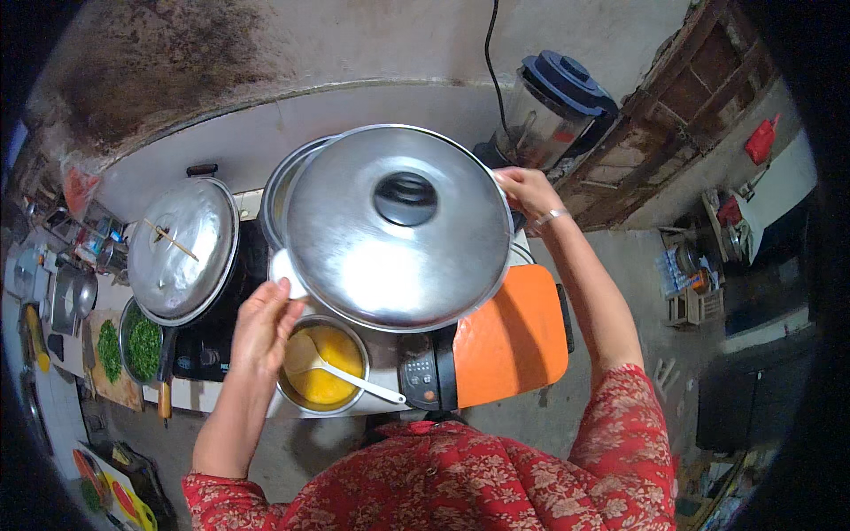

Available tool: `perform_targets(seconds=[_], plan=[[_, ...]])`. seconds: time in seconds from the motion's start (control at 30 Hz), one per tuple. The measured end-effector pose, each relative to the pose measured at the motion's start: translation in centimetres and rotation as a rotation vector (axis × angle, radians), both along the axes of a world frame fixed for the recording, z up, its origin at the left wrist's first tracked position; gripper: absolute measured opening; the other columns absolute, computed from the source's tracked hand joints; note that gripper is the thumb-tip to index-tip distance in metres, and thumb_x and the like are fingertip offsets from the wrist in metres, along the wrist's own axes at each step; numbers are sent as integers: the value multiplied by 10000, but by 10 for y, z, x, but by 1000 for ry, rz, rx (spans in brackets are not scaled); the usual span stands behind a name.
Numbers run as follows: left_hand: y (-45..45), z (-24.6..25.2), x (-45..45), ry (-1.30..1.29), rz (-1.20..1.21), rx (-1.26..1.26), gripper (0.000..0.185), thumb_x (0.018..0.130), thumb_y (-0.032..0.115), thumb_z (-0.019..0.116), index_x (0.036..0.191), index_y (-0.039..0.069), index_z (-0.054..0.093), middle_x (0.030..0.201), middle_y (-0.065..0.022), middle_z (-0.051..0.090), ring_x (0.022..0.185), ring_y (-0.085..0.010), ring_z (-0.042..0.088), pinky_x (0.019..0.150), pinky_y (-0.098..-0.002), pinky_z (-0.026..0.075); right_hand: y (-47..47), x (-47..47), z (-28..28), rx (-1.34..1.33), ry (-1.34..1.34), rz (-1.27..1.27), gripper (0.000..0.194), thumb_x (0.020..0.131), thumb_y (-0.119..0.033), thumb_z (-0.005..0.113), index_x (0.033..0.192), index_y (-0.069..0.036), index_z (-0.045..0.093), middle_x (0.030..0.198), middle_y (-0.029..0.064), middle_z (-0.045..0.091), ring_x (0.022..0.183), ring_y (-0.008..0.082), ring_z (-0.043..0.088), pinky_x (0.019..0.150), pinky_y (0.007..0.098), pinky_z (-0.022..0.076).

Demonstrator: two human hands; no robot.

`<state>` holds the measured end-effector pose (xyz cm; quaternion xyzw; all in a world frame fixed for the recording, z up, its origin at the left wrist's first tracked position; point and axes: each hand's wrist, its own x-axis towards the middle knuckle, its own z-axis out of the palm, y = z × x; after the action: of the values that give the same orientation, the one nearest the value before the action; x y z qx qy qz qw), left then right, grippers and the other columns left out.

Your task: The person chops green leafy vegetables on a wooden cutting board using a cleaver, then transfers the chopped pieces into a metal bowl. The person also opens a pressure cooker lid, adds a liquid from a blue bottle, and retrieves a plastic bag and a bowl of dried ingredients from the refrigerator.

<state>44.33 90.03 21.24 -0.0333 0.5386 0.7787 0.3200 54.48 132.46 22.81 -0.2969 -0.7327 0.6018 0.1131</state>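
Observation:
A large round steel lid (pixel 345 252) with a black knob (pixel 406 198) covers a vessel mostly hidden below it. My left hand (pixel 265 322) pinches a white item (pixel 287 273), perhaps folded cloth, against its lower left edge. At the upper right edge, the fingers of my right hand (pixel 528 192) are closed around the rim area; their exact grip is partly hidden. Another metal rim (pixel 271 199) shows beneath, offset to the left. Near my left wrist stands a metal bowl (pixel 363 381) of yellow liquid, with a white ladle (pixel 362 381) resting in it.
Left is a lidded wok (pixel 182 265) with a stick across its lid, on a black cooktop (pixel 199 355). Chopped greens lie in a bowl (pixel 143 342) and on a cutting board (pixel 113 391). An orange-topped appliance (pixel 511 345) sits right; a blender (pixel 548 113) stands behind.

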Motion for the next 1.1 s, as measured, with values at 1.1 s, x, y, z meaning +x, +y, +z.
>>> perform_targets(seconds=[1.1], plan=[[146,-166,216,-181,-213,-171,184,879,142,649,1005,10,620,886,-48,651,749,-109,627,668,-198,527,110,317,-186,-143,-145,-307,181,868,-163,642,1005,-46,654,839,-8,633,669,76,567,565,222,485]])
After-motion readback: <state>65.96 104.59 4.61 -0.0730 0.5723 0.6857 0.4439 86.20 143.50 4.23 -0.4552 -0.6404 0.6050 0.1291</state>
